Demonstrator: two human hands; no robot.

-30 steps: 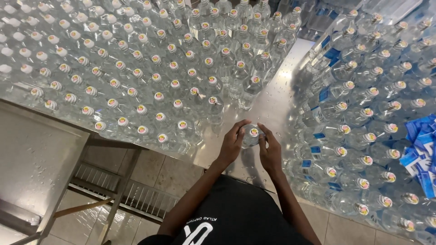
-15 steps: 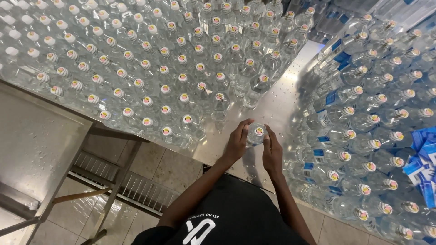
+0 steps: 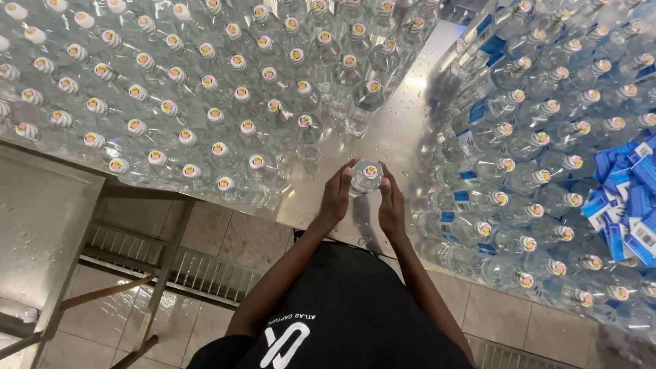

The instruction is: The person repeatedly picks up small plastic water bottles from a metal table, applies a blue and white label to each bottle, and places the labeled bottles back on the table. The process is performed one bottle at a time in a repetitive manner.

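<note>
Head view: clear bottle with pale cap, upright on wet steel table, clamped between left hand and right hand, fingers curled around it.

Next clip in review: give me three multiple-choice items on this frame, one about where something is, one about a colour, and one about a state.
1. Where is the clear bottle that both hands hold?
A. Over the bare strip of the steel table between two bottle groups
B. On the tiled floor
C. On the pile of blue labels

2. What colour are the labels on the bottles at the right?
A. Red
B. Blue
C. Green

3. How does the held bottle stand?
A. Lying on its side
B. Upside down
C. Upright, cap up

Key: 1 A, the left hand and right hand clasp it there; 2 B, blue bands show on them; 3 C, its cap faces the camera.
</note>
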